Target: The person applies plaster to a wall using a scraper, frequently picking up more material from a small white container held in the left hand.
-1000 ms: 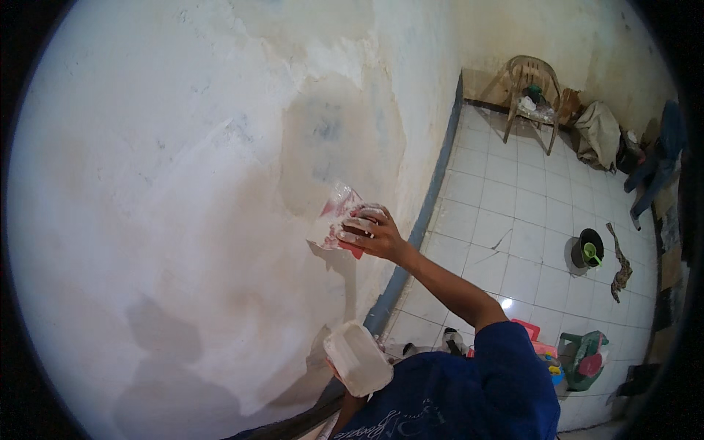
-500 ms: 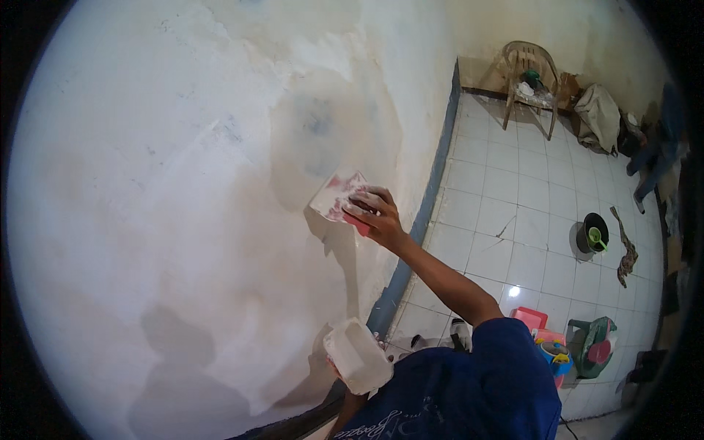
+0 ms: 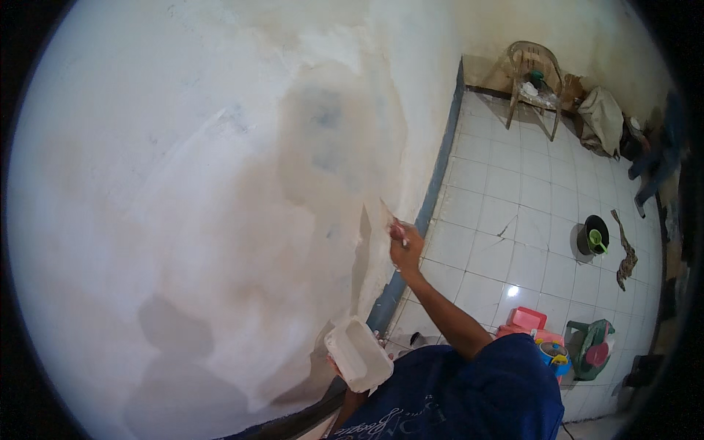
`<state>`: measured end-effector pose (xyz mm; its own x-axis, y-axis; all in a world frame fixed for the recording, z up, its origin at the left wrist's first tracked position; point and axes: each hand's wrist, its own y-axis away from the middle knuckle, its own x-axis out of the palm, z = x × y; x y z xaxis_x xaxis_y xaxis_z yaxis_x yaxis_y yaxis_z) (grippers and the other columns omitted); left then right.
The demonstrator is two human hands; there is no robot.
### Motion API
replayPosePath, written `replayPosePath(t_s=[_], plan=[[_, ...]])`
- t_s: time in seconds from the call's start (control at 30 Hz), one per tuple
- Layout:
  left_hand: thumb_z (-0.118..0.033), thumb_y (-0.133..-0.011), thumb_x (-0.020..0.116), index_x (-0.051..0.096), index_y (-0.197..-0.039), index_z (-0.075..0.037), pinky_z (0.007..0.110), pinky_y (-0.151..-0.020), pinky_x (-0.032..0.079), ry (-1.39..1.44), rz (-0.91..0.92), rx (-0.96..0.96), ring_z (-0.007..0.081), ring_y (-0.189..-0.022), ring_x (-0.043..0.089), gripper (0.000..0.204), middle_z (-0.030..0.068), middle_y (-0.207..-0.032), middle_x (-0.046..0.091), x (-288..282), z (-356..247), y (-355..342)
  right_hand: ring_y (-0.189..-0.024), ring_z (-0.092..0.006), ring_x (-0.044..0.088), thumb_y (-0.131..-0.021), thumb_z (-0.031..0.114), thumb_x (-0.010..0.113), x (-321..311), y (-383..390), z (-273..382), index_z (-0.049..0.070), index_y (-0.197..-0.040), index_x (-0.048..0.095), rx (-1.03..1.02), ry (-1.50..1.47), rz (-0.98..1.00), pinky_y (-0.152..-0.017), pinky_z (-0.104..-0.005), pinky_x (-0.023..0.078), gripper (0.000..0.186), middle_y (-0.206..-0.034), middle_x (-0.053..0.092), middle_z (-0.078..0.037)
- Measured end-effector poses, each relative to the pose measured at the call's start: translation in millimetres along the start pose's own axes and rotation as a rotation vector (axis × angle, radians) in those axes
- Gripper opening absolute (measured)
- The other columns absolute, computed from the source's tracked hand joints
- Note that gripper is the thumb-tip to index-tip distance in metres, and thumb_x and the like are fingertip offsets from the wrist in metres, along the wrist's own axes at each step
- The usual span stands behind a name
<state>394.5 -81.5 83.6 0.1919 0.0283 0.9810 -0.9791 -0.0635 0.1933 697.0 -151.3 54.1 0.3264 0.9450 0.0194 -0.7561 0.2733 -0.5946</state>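
Note:
My right hand (image 3: 408,248) is closed round a flat putty scraper (image 3: 397,231) with a red grip and white smears. The thin blade is seen nearly edge-on and points up beside the wall; whether it touches the wall I cannot tell. Low in the view, my left hand (image 3: 334,367) holds a white rectangular tub (image 3: 359,354) close to my body. Its inside is coated with a pale paste, and most of that hand is hidden under the tub. The white wall (image 3: 183,235) in front carries a damp-looking beige patch with grey-blue spots.
A blue skirting band (image 3: 439,176) runs between wall and white tiled floor (image 3: 477,213). A plastic chair (image 3: 535,81) stands in the far corner by a pale sack (image 3: 601,121). Right are a black bucket (image 3: 584,239), a twisted rag (image 3: 628,257), a green stool (image 3: 583,337) and a person's legs (image 3: 653,165).
My right hand has moved down and right, away from the beige patch. The scraper has turned from showing its broad face to nearly edge-on. The tub has hardly moved.

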Motion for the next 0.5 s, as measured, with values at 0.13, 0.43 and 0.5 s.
replayPosePath(t_s=[0.13, 0.43, 0.5], plan=[[-0.087, -0.068, 0.050, 0.027, -0.149, -0.020, 0.073, -0.097, 0.033, -0.149, 0.055, -0.011, 0.0437, -0.123, 0.044, 0.107, 0.0217, -0.142, 0.039, -38, -8, -1, -0.076, -0.0204, 0.064, -0.082, 0.000, 0.066, 12, -15, 30, 0.004, -0.103, 0.070, 0.177, -0.042, 0.040, -0.064, -0.0290, 0.050, 0.022, -0.090, 0.067, -0.013], [-0.086, -0.069, 0.049, 0.026, -0.149, -0.020, 0.072, -0.096, 0.034, -0.110, 0.031, -0.032, 0.0442, -0.122, 0.045, 0.107, 0.0212, -0.140, 0.040, -32, -12, 0, -0.072, -0.0236, 0.061, -0.080, -0.004, 0.066, 8, -20, 66, 0.003, -0.103, 0.070, -0.120, -0.102, 0.054, -0.061, -0.0313, 0.050, 0.025, -0.090, 0.066, -0.013], [-0.086, -0.069, 0.049, 0.026, -0.149, -0.019, 0.072, -0.095, 0.035, -0.124, 0.044, -0.034, 0.0446, -0.121, 0.045, 0.107, 0.0218, -0.140, 0.040, -30, -13, 0, -0.069, -0.0225, 0.060, -0.082, -0.001, 0.065, 8, -26, 63, 0.003, -0.102, 0.070, -0.009, -0.122, 0.063, -0.060, -0.0306, 0.049, 0.022, -0.087, 0.066, -0.013]])
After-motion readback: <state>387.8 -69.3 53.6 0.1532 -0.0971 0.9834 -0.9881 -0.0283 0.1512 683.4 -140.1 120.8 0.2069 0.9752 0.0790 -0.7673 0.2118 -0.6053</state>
